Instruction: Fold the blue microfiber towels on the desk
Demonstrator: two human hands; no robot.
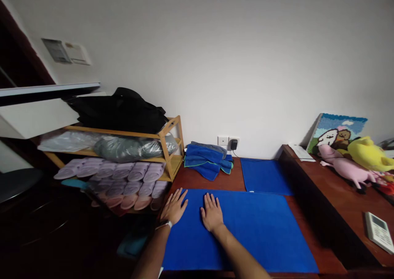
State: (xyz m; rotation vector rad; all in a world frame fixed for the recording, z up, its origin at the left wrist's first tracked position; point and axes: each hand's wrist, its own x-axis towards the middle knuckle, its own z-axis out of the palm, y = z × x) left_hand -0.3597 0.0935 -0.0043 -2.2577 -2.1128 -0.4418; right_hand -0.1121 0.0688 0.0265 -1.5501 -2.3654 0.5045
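Observation:
A large blue cloth (255, 229) lies spread flat on the reddish-brown table (223, 183). At its far left corner rests my left hand (174, 207), palm down with fingers apart; a band circles that wrist. My right hand (212, 213) lies flat on the cloth near its far edge, fingers stretched forward. Neither hand holds anything. Beyond the large cloth, a smaller blue cloth (266, 176) is laid flat near the wall. Left of it sits a loose heap of blue and grey cloths (207, 160), some with green edging.
At left, a wooden rack (168, 151) holds a black bag (120, 112), plastic-wrapped items and several slippers (132, 172). The raised surface at right bears plush toys (344, 166), a picture (338, 133) and a remote (379, 231). A black plug (234, 144) sits in the wall socket.

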